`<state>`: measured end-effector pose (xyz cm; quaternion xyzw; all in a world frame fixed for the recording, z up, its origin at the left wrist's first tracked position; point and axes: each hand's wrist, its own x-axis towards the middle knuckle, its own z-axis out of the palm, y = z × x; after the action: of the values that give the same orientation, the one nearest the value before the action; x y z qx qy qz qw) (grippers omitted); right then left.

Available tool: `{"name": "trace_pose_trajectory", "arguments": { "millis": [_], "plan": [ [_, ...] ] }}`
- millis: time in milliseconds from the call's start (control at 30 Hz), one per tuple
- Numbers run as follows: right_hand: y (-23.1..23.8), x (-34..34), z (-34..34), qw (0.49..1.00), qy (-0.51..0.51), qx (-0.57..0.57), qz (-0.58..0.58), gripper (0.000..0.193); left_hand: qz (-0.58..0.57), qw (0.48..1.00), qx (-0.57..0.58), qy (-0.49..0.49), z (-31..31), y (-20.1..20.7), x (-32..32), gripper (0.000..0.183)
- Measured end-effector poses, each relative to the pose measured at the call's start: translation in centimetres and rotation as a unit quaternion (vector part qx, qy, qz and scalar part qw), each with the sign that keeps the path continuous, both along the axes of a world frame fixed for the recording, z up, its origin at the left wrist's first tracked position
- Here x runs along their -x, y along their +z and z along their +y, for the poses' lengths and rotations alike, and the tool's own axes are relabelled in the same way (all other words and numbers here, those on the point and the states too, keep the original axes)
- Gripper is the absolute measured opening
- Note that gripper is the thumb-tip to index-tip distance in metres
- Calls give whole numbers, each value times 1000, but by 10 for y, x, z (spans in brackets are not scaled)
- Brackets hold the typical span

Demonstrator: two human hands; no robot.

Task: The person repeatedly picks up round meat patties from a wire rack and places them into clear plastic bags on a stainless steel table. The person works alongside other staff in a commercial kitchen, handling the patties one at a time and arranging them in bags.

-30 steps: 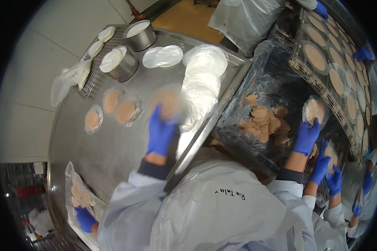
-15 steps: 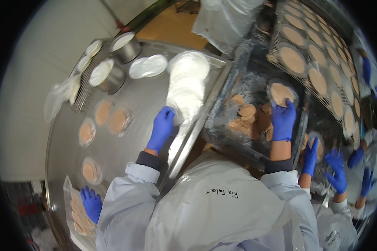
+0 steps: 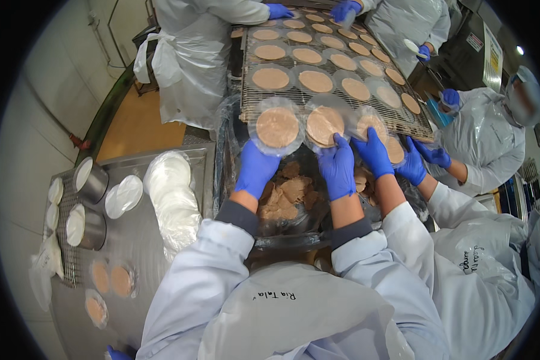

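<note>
My left hand (image 3: 257, 171) pinches the near rim of a clear plastic disc that carries a flat, round, pinkish-brown patty (image 3: 277, 127). Beside it, my right hand (image 3: 337, 171) grips a second disc and patty (image 3: 324, 125), thumb on top near its edge. Both patties are held flat, side by side, at the near end of a wire mesh conveyor (image 3: 246, 90). Beneath my hands, torn patty pieces (image 3: 288, 195) lie in a plastic-lined tray (image 3: 294, 240).
On the steel table (image 3: 138, 240) at left are a stack of clear discs (image 3: 174, 198), two steel pots (image 3: 90, 180) and several patties (image 3: 123, 281). Close on my right, a co-worker's hand (image 3: 375, 153) holds another patty. More co-workers stand around the conveyor, which bears rows of patties (image 3: 315, 81).
My view has turned right toward the conveyor. My left hand has left the disc stack and now holds a patty on a disc. My right hand has carried its patty forward to the conveyor's end.
</note>
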<state>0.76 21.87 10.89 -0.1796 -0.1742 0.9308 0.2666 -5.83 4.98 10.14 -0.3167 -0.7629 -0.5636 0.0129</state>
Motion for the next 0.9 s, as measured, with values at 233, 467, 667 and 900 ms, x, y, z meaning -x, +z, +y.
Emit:
{"name": "trace_pose_trajectory", "arguments": {
  "millis": [233,467,667,900],
  "plan": [
    [99,-37,-27,984,2,-125,123,38,-507,610,-549,-263,-31,26,-27,71],
    [35,-5,-84,935,36,-350,-45,39,-502,699,-476,-181,-34,41,-40,51],
    [27,-11,-57,961,104,-237,-97,41,-517,697,-474,-146,-39,-22,-22,46],
    [26,-9,-22,998,22,-45,-47,57,-520,646,-507,-236,-14,14,5,54]
  ]
}}
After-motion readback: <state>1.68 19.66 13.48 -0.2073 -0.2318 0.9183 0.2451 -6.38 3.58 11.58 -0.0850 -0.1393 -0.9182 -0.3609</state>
